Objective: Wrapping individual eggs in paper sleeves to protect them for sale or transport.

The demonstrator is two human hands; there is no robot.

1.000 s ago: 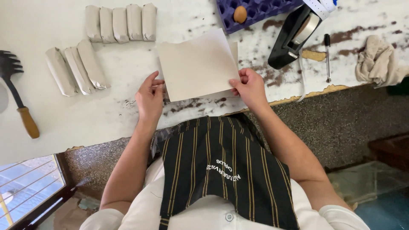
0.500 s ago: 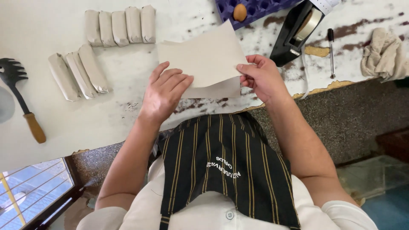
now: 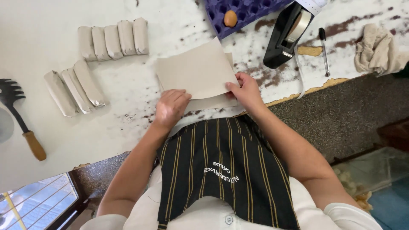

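At the counter's [image 3: 51, 38] near edge, our left hand [image 3: 170, 106] presses flat, fingers together, on the paper sheets [image 3: 198, 72]; our right hand [image 3: 246, 90] pinches the top sheet's corner. Farther in: wrapped rolls [image 3: 113, 38], tape dispenser [image 3: 287, 36]. At the far edge, an egg tray [image 3: 251, 10] is cut off.

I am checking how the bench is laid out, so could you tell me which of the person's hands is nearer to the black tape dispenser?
Right. The right hand grips the paper sheets' edge, just below-left of the tape dispenser. The left hand presses the sheets farther left.
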